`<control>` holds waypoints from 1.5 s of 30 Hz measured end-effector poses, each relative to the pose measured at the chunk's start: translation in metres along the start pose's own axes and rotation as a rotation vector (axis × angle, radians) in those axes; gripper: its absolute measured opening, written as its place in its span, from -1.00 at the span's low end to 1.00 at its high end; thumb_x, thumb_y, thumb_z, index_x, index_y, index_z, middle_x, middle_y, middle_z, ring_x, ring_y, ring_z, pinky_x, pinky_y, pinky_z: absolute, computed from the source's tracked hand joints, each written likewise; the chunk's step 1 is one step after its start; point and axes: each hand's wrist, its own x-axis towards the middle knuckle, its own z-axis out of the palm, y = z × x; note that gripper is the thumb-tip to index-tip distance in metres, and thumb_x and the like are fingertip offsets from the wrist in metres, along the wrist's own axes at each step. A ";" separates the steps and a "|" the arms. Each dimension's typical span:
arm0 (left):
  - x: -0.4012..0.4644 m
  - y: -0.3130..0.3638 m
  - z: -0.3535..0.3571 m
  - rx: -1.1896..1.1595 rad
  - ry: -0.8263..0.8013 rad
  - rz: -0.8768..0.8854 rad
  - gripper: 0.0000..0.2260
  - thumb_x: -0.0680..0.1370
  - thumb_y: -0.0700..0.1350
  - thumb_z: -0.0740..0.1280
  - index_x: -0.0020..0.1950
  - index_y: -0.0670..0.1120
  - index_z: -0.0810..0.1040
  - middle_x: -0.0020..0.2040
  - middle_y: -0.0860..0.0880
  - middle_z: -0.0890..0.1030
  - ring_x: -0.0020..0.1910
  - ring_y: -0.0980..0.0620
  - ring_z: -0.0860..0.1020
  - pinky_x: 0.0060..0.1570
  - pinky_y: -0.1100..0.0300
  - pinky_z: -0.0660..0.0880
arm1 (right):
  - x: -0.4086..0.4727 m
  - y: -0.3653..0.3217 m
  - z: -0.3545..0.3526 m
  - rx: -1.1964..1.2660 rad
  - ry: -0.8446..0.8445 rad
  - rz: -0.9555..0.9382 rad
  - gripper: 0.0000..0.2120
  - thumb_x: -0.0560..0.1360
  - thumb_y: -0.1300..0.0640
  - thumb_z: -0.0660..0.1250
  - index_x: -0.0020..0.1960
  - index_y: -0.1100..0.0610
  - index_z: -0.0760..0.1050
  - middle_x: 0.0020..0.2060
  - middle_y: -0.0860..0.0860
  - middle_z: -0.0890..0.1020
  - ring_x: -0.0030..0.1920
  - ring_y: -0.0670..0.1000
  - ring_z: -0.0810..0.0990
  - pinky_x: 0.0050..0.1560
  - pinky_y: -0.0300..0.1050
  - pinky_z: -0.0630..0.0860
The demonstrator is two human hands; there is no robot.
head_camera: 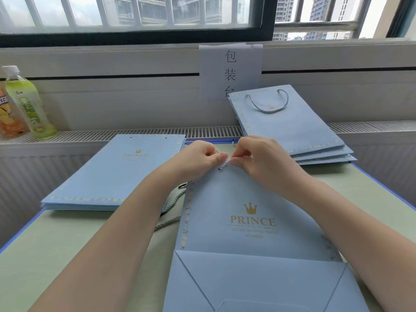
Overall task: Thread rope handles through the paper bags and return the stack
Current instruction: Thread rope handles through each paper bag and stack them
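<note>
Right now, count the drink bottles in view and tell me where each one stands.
2, both on the ledge at far left: a green bottle with a white cap, and an orange bottle beside it, cut off by the frame edge. Others may be out of view.

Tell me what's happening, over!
Left hand and right hand both pinch the rope at the bag hole. Nothing blocking.

a small packing station set up by a window, in an office or workroom high in a city block. a printed paper sign (230, 70) with chinese characters is taped to the wall above a long radiator grille (135, 132). stacks of flat blue paper bags (117, 174) lie on a green-topped table (67, 244), and drink bottles (29, 102) stand on the sill. apartment towers (168, 10) show through the barred glass.
</note>
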 end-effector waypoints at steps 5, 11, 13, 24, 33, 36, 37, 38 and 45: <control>0.001 -0.002 0.000 0.080 0.042 0.036 -0.69 0.60 -0.05 0.26 -0.34 -0.05 0.40 -0.45 0.06 0.31 -0.51 0.18 0.25 -0.51 0.39 0.21 | -0.002 -0.001 0.002 -0.167 0.090 -0.174 -0.88 0.47 0.07 0.36 -0.18 0.10 0.50 -0.28 -0.07 0.55 -0.25 0.02 0.48 -0.16 -0.08 0.31; -0.001 -0.006 -0.006 -0.037 -0.010 -0.013 -0.76 0.56 0.00 0.32 -0.25 -0.10 0.51 -0.41 -0.02 0.34 -0.48 0.11 0.25 -0.52 0.37 0.18 | 0.000 -0.005 -0.004 0.070 -0.043 -0.100 -0.89 0.48 0.15 0.37 -0.18 0.07 0.45 -0.30 -0.10 0.51 -0.28 -0.08 0.47 -0.22 -0.29 0.37; -0.003 -0.005 -0.009 -0.063 -0.080 -0.036 -0.81 0.52 0.00 0.37 -0.24 -0.06 0.53 -0.37 0.00 0.44 -0.43 0.11 0.33 -0.42 0.34 0.25 | 0.000 -0.003 -0.005 0.063 -0.097 -0.059 -0.88 0.48 0.16 0.36 -0.18 0.06 0.42 -0.31 -0.17 0.46 -0.28 -0.16 0.44 -0.26 -0.39 0.31; -0.006 0.002 -0.010 -0.156 -0.252 -0.142 -0.77 0.25 -0.11 0.41 -0.13 0.00 0.47 -0.12 -0.11 0.52 -0.18 -0.04 0.49 -0.11 0.09 0.36 | -0.001 -0.002 -0.001 0.149 -0.162 -0.006 -0.91 0.49 0.12 0.34 -0.14 -0.02 0.44 -0.28 -0.12 0.49 -0.23 -0.15 0.45 -0.20 -0.23 0.37; -0.006 0.005 -0.011 -0.078 -0.191 -0.177 -0.84 0.39 -0.29 0.36 -0.21 -0.05 0.46 -0.30 -0.04 0.51 -0.32 0.00 0.43 -0.33 0.21 0.30 | -0.005 -0.004 0.004 0.087 -0.306 0.037 -0.83 0.52 -0.01 0.30 0.07 0.02 0.51 -0.23 -0.16 0.50 -0.20 -0.10 0.47 -0.14 -0.13 0.41; -0.006 0.006 -0.012 -0.135 -0.176 -0.180 -0.85 0.39 -0.33 0.36 -0.23 -0.08 0.49 -0.30 -0.04 0.54 -0.32 0.00 0.47 -0.33 0.21 0.33 | -0.004 -0.005 0.002 0.112 -0.270 0.042 -0.84 0.51 0.01 0.32 0.07 0.02 0.52 -0.21 -0.13 0.52 -0.18 -0.08 0.49 -0.11 -0.15 0.42; -0.006 0.006 -0.013 -0.158 -0.169 -0.181 -0.85 0.40 -0.34 0.36 -0.24 -0.09 0.51 -0.29 -0.05 0.55 -0.31 0.00 0.49 -0.32 0.22 0.35 | -0.003 -0.005 0.001 0.128 -0.263 0.053 -0.84 0.51 0.02 0.33 0.07 0.02 0.52 -0.21 -0.14 0.52 -0.18 -0.10 0.49 -0.11 -0.16 0.42; -0.006 0.006 -0.014 -0.177 -0.163 -0.178 -0.85 0.42 -0.34 0.35 -0.25 -0.10 0.53 -0.30 -0.04 0.56 -0.33 0.02 0.50 -0.33 0.24 0.37 | -0.003 -0.005 0.001 0.149 -0.264 0.067 -0.85 0.51 0.02 0.33 0.06 0.02 0.52 -0.21 -0.16 0.52 -0.18 -0.13 0.49 -0.12 -0.18 0.42; -0.006 0.002 -0.014 -0.225 -0.180 -0.160 -0.85 0.54 -0.30 0.30 -0.17 -0.11 0.57 -0.28 -0.03 0.57 -0.32 0.06 0.51 -0.30 0.27 0.41 | 0.000 0.000 -0.006 0.008 -0.177 0.000 -0.86 0.47 0.07 0.39 -0.08 0.14 0.53 -0.21 -0.05 0.54 -0.17 -0.01 0.49 -0.14 -0.18 0.41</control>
